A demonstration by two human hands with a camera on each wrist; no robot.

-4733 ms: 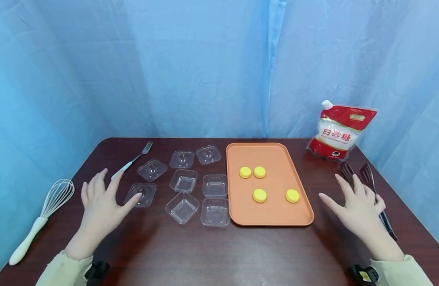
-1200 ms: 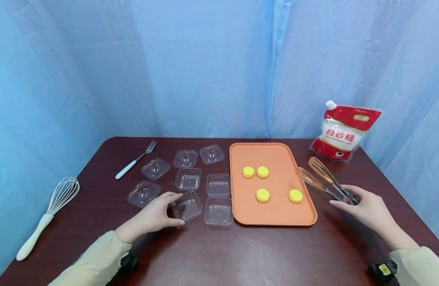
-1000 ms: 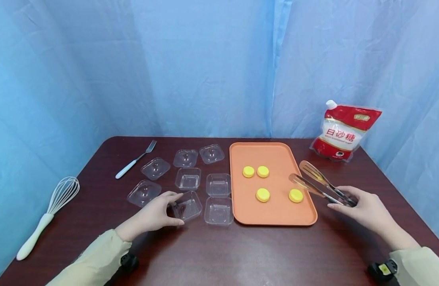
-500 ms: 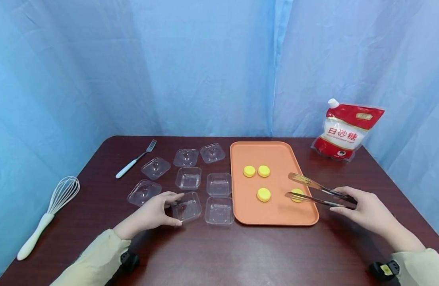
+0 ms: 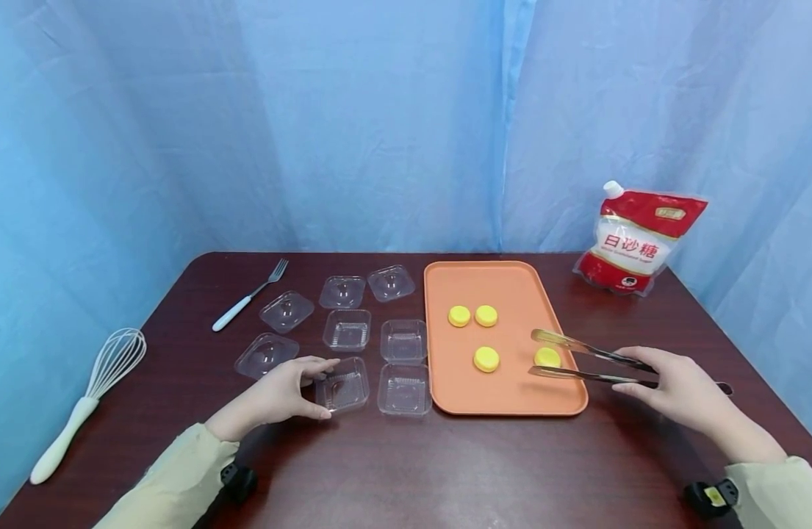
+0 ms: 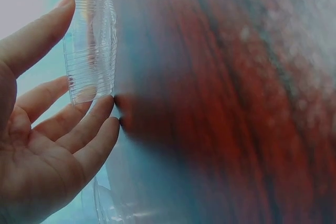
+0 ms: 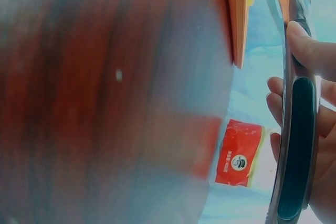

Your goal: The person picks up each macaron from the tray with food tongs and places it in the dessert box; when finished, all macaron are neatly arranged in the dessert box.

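In the head view my left hand (image 5: 276, 389) pinches a clear plastic box (image 5: 349, 386) by its left side, thumb at the front and fingers behind. The left wrist view shows the ribbed box wall (image 6: 90, 40) between thumb and fingers. My right hand (image 5: 686, 389) grips metal tongs (image 5: 591, 349) by the dark handles. The spread tong ends reach over the orange tray (image 5: 505, 400), one on either side of a yellow round piece (image 5: 547, 358). Other yellow pieces (image 5: 486, 359) lie further left on that tray. The tongs (image 7: 300, 150) also show in the right wrist view.
More clear boxes (image 5: 404, 389) stand left of the tray, with domed lids (image 5: 286, 311) behind and beside them. A fork (image 5: 247, 300) and a whisk (image 5: 91, 400) lie at the left. A red-and-white sugar pouch (image 5: 637, 242) stands at the back right.
My right hand took the tongs from the right side of the table and swung their ends leftward over the tray. My left hand moved to the front-left box and took hold of it.
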